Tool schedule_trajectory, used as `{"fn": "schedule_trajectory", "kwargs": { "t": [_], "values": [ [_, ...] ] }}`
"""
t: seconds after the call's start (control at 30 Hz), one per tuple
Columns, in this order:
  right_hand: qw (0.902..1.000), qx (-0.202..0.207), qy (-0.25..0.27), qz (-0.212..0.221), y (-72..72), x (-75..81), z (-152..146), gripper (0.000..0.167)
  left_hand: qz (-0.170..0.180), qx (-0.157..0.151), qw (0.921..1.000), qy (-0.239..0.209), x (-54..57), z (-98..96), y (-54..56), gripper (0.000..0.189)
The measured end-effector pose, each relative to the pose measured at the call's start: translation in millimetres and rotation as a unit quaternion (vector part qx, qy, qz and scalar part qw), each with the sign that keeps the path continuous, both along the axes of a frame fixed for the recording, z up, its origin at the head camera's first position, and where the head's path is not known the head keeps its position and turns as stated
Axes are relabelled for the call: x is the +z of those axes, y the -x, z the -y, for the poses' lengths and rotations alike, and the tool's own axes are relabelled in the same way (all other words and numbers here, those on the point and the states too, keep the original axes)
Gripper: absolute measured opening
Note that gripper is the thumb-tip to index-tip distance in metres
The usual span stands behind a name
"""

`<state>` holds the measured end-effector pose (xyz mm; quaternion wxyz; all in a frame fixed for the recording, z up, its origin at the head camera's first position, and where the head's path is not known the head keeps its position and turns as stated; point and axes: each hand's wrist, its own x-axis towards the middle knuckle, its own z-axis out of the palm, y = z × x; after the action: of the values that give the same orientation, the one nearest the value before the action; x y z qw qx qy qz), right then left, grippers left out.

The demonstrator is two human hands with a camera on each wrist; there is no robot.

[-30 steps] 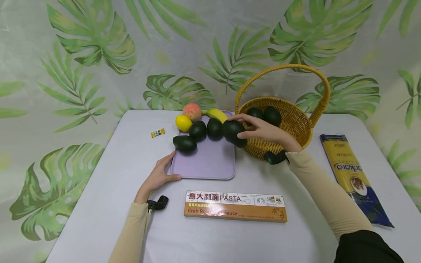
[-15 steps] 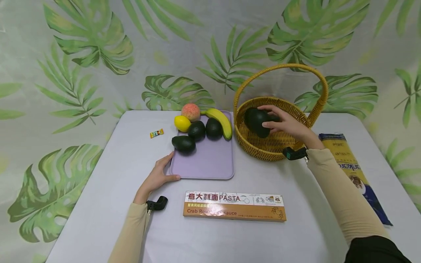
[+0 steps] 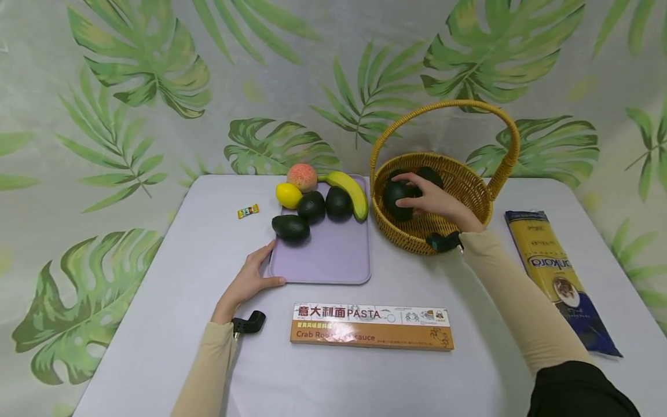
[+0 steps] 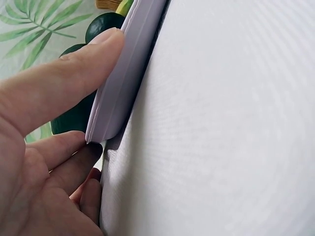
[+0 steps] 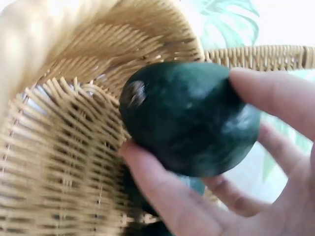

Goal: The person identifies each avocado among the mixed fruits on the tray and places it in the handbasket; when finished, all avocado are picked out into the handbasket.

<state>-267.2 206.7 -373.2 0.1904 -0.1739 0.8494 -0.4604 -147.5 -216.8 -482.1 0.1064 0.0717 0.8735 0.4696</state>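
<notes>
My right hand [image 3: 436,202] holds a dark green avocado [image 3: 397,201] inside the wicker basket [image 3: 411,246]. In the right wrist view, thumb and fingers span this avocado [image 5: 189,118], with more dark green fruit partly hidden below it. Behind the hand, another avocado [image 3: 430,175] lies in the basket. My left hand [image 3: 250,282] grips the near left corner of the lilac tray [image 3: 325,266], thumb along the front edge and fingers at the left side. On the tray are three avocados [image 3: 292,229], a banana [image 3: 354,194], a lemon [image 3: 289,196] and a peach [image 3: 302,176].
A pasta box [image 3: 372,327] lies in front of the tray. To the right of the basket is a blue and yellow pasta bag [image 3: 563,284]. A small wrapped candy [image 3: 248,211] lies left of the tray. The basket's tall handle [image 3: 448,107] arches over it.
My right hand has carried the avocado from beside the tray's right edge into the basket, then shifted slightly left within it. The banana shows fully now. My left hand stays at the tray.
</notes>
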Motion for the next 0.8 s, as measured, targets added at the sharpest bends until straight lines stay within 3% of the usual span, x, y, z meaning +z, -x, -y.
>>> {"fn": "schedule_trajectory", "kwargs": {
  "t": [0.17,0.3,0.47,0.8],
  "values": [
    [0.9987,0.022,-0.045,-0.006,3.0,1.6,10.6,0.061,0.0,0.001,1.0,0.002,1.6,0.1,-0.4,0.098],
    [0.9965,0.055,-0.051,0.036,3.8,0.9,12.9,0.061,-0.001,-0.001,1.0,0.001,1.9,0.0,-0.7,0.098],
    [0.9946,0.064,-0.042,0.071,2.4,-0.2,7.0,0.06,0.0,-0.001,1.0,0.0,1.1,0.3,-0.9,0.098],
    [0.9986,0.041,0.018,0.028,-17.5,17.0,-8.1,0.053,-0.003,-0.003,1.0,-0.004,-0.5,0.4,-0.9,0.097]
  ]
}}
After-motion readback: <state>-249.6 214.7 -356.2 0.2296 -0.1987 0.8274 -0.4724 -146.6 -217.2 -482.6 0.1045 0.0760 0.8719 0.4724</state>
